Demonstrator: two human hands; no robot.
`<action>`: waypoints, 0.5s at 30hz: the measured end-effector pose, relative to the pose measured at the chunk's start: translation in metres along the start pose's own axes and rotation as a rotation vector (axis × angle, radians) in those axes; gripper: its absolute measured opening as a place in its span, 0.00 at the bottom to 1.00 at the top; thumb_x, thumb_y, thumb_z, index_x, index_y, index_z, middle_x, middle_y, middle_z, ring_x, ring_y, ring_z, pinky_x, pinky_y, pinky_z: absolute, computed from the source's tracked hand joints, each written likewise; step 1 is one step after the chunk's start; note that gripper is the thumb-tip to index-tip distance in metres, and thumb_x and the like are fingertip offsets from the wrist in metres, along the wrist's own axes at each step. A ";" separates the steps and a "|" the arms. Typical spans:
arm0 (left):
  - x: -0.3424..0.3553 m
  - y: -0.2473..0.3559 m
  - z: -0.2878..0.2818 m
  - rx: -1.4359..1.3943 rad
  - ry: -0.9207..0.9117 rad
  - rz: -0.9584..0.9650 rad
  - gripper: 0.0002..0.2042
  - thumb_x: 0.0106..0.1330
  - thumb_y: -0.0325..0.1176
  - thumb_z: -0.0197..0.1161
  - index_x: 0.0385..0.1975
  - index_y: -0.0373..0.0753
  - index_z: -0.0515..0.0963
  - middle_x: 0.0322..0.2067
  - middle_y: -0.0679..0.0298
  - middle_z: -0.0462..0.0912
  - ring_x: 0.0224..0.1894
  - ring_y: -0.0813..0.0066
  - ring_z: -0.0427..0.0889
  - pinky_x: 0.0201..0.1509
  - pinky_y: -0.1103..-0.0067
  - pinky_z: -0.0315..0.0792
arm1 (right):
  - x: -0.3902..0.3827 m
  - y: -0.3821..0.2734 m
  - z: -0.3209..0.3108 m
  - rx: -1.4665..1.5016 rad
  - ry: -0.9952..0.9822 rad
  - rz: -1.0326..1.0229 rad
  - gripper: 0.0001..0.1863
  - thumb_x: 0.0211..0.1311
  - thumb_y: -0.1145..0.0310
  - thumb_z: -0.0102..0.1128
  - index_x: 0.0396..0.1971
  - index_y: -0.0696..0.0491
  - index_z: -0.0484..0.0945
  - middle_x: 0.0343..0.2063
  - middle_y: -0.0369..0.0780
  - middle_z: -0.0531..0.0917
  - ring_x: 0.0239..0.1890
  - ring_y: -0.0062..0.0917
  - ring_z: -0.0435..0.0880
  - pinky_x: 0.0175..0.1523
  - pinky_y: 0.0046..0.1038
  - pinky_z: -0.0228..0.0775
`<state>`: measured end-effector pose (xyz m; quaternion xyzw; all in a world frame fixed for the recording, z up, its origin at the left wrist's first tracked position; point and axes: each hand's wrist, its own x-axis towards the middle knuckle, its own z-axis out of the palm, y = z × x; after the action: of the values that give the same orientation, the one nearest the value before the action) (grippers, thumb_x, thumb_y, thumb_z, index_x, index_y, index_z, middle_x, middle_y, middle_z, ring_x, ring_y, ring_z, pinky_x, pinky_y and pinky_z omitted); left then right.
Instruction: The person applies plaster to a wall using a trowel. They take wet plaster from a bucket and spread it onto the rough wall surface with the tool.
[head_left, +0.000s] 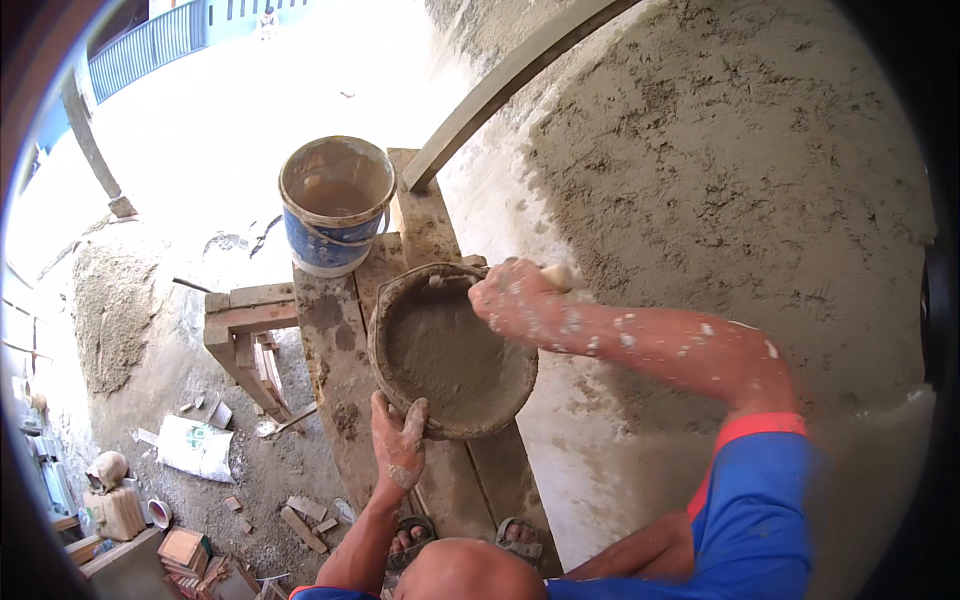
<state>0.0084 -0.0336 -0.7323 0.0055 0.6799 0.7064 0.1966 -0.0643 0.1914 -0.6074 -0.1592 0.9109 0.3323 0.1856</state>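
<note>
A round, dark-rimmed basin (530,385) sits on the wooden planks, with wet grey mortar (445,350) inside. My left hand (398,435) grips its near left rim, the thumb over the edge. Over the far right rim, my mortar-spattered right hand (515,300) is closed around a tool. Its pale handle (557,278) pokes out to the right of the fist; the metal edge at the far inside of the basin looks like a trowel blade, mostly hidden. Beyond the basin stands a blue bucket (330,245) with a wire handle and murky water.
The planks (335,350) form a raised scaffold on wooden supports (250,320); my sandalled feet stand on them. To the right rises a wall (740,200) with rough wet plaster. A slanting timber (500,90) meets the planks' far end. Below left lie a sand heap (115,310), a white sack (195,447) and wood scraps.
</note>
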 end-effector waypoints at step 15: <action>-0.002 -0.010 0.006 -0.218 -0.039 -0.088 0.15 0.65 0.32 0.63 0.42 0.32 0.65 0.31 0.60 0.75 0.30 0.78 0.72 0.32 0.77 0.70 | 0.000 -0.018 0.042 0.715 -0.650 -0.296 0.18 0.48 0.62 0.57 0.38 0.56 0.81 0.37 0.48 0.83 0.45 0.44 0.81 0.49 0.38 0.73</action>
<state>0.0146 -0.0280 -0.7413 -0.0318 0.5948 0.7666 0.2399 -0.0469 0.2058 -0.6471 -0.1015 0.8305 0.0023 0.5477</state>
